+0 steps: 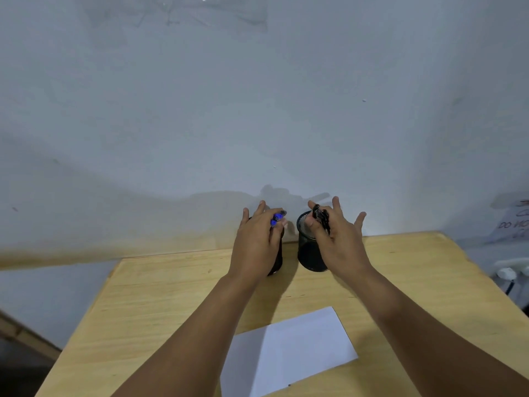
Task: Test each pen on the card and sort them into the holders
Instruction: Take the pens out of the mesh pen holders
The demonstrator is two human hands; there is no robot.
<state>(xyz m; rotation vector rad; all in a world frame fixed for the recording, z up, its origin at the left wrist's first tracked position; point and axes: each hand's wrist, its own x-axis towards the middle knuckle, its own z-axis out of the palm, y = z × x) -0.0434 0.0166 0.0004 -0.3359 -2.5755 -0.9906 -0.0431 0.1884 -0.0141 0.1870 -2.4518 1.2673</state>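
Pale wood makes the table (160, 285), whose far edge meets the wall (200, 124) just behind two black mesh holders. The left edge runs slantwise toward the viewer, with bare board between it and the left forearm; the right edge falls away near a plug (508, 272) and a handwritten note (512, 222), which the frame cuts off. The left hand (256, 242) covers most of the left holder (278, 257), its fingers curled round blue-capped pens (276, 219) at the rim. The right hand (336, 239) pinches dark pens (320, 216) between thumb and forefinger over the right holder (307, 247), the other fingers spread and lifted. How many pens each hand holds is hard to make out, and whether any sit inside the holders is hidden. The white card (289, 352) lies near the front, between the forearms, its near-left part under the left arm. The holders stand just beside each other, apart.
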